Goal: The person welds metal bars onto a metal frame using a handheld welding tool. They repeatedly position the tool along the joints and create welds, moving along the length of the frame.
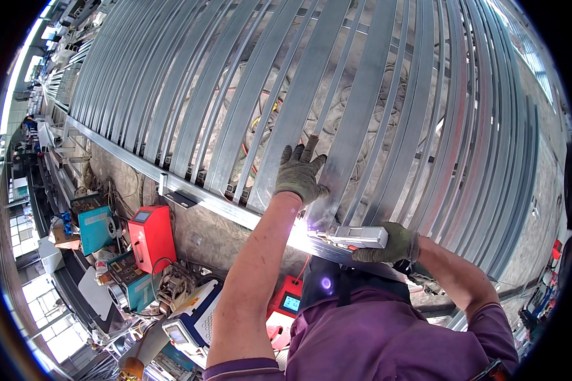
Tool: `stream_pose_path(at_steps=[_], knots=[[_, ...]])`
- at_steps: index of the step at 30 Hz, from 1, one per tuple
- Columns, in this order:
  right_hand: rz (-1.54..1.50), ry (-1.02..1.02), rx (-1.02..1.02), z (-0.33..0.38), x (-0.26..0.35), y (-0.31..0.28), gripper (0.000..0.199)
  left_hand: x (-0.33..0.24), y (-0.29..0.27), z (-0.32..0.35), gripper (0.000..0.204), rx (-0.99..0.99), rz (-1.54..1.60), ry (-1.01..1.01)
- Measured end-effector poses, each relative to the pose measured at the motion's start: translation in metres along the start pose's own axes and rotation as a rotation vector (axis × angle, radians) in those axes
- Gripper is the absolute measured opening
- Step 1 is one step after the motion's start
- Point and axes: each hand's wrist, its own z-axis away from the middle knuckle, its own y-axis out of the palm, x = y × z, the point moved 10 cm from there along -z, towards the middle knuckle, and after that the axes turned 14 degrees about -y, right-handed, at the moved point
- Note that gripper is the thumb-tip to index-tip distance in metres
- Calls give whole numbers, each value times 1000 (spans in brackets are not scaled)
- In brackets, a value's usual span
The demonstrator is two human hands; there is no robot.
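My left hand (300,171), in a dark green work glove, lies flat with fingers spread on a grey metal slat (295,108) of a large frame. My right hand (391,244), gloved too, grips a silver welding gun (356,237) that points left. A bright white-violet arc (303,232) glows at the gun's tip, right where the slats meet the long metal rail (197,197) along the frame's near edge. Both forearms come up from my purple shirt at the bottom.
Many parallel metal slats (190,82) span the frame over a concrete floor with cables. Below the rail stand a red machine (151,236), teal boxes (96,227), a white unit (194,324) and a small red box with a screen (289,303).
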Motion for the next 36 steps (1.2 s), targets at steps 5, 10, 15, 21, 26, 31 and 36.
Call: stream_pose_path(at_steps=[5,10,15,21,26,31,36], knots=[[6,-2,-7,2,-1,0,73,1,1,0,101,8,-1,-7],[44,61,39,4,-9,2,73,0,0,1,100,9,3,-3],[18,12,6,5,-2,-1,73,0,-1,1,100,23,4,-6],[-15,38,2,9,2,-3,73,0,-1,1,100,13,2,-7],[-10,50,4,12,-1,-3,75,0,-1,1,100,4,1,-3],[-4,66,12,13,-8,-1,78,0,0,0,99,-2,8,2],[-26,83,17,16,0,-4,78,1,0,0,99,-3,31,1]])
